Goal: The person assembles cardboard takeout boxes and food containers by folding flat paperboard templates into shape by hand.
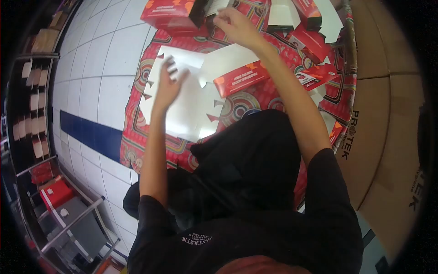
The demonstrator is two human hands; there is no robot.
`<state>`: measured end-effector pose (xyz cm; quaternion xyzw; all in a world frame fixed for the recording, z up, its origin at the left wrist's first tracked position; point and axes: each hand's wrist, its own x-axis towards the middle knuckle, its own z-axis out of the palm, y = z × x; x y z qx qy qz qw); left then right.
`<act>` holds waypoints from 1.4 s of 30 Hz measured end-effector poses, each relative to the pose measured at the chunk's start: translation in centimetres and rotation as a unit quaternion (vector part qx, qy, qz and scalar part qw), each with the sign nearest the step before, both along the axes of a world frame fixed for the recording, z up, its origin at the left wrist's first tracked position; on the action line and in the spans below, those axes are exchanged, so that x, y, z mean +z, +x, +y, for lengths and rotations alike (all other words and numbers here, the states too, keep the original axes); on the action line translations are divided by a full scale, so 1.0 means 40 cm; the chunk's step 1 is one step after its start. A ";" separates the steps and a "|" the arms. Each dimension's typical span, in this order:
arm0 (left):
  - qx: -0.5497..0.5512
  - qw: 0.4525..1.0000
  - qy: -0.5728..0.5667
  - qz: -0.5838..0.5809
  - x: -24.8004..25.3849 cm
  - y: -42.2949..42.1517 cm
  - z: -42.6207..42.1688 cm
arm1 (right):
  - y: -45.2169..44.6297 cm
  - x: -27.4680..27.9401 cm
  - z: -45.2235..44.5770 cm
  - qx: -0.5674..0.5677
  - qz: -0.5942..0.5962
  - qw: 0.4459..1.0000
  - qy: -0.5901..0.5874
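Observation:
A flat white cardboard box blank (191, 107) with notched edges lies on the red patterned mat. Over its upper left part is my left hand (171, 84), fingers spread and blurred by motion; I see nothing in it. My right hand (237, 28) reaches to the far side, its fingers loosely bent and apart, beside a red box (169, 16) with a dark side. Whether it touches that box I cannot tell. Below my right forearm lies a partly folded red carton (242, 78) with a white flap, overlapping the blank.
More red and white cartons (310, 43) lie along the mat's right side. Large brown cardboard boxes (374, 137) stand at the right. White floor tiles (91, 91) and a loaded shelf rack (36, 105) are on the left. My knees are against the near mat edge.

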<state>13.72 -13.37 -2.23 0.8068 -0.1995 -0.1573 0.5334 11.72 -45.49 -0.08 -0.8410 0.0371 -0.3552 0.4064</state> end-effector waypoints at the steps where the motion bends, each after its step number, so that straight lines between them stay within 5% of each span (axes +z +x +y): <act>1: -0.071 0.990 0.077 -0.091 -0.029 -0.050 0.064 | -0.055 0.057 0.021 0.075 0.160 0.983 0.048; 2: -0.115 0.976 0.112 -0.148 -0.047 -0.110 0.118 | -0.102 0.106 0.043 0.147 0.313 0.934 0.089; 3: -0.144 0.965 0.141 -0.168 -0.046 -0.171 0.166 | -0.144 0.133 0.073 0.153 0.312 0.933 0.089; 5: -0.177 0.947 0.235 -0.132 -0.004 -0.282 0.251 | -0.202 0.179 0.126 0.289 0.404 0.850 -0.172; 6: -0.188 0.942 0.262 -0.093 0.042 -0.329 0.284 | -0.210 0.171 0.137 0.294 0.403 0.849 -0.174; 8: -0.190 0.938 0.283 -0.059 0.099 -0.367 0.335 | -0.192 0.153 0.155 0.334 0.525 0.727 -0.289; 9: -0.177 0.949 0.246 -0.089 0.121 -0.375 0.357 | -0.196 0.182 0.182 0.335 0.523 0.725 -0.297; 11: -0.156 0.959 0.203 -0.122 0.152 -0.395 0.383 | -0.205 0.237 0.228 0.383 0.389 0.806 -0.228; 13: -0.031 0.993 0.058 0.094 0.227 -0.412 0.368 | -0.227 0.310 0.321 0.453 0.317 0.817 -0.164; 17: 0.068 0.977 -0.199 0.048 0.206 -0.419 0.355 | -0.305 0.307 0.491 0.522 0.190 0.831 -0.025; 23: 0.074 0.974 -0.203 0.067 0.254 -0.437 0.364 | -0.495 0.301 0.572 0.420 0.181 0.886 0.078; 25: 0.096 0.976 -0.180 0.072 0.264 -0.438 0.369 | -0.541 0.299 0.495 0.278 0.084 0.953 0.090; 27: 0.126 0.979 -0.152 0.058 0.258 -0.427 0.371 | -0.619 0.369 0.389 0.176 0.141 0.954 0.195; 30: 0.132 0.976 -0.160 0.066 0.255 -0.418 0.367 | -0.719 0.314 0.174 -0.008 0.065 0.995 0.077; 33: 0.139 0.974 -0.164 0.068 0.242 -0.416 0.367 | -0.798 0.183 0.018 -0.167 0.215 0.958 0.089; 34: 0.140 0.974 -0.166 0.065 0.237 -0.415 0.367 | -0.817 0.128 -0.024 -0.166 0.211 0.959 0.088; 36: 0.136 0.975 -0.166 0.059 0.228 -0.419 0.369 | -0.837 0.041 -0.084 -0.020 0.340 0.932 -0.126; 40: 0.141 0.976 -0.156 0.052 0.236 -0.432 0.369 | -0.725 0.021 -0.047 -0.054 0.409 0.903 -0.119; 42: 0.154 0.975 -0.147 0.061 0.230 -0.438 0.373 | -0.673 0.031 -0.030 -0.067 0.566 0.795 -0.208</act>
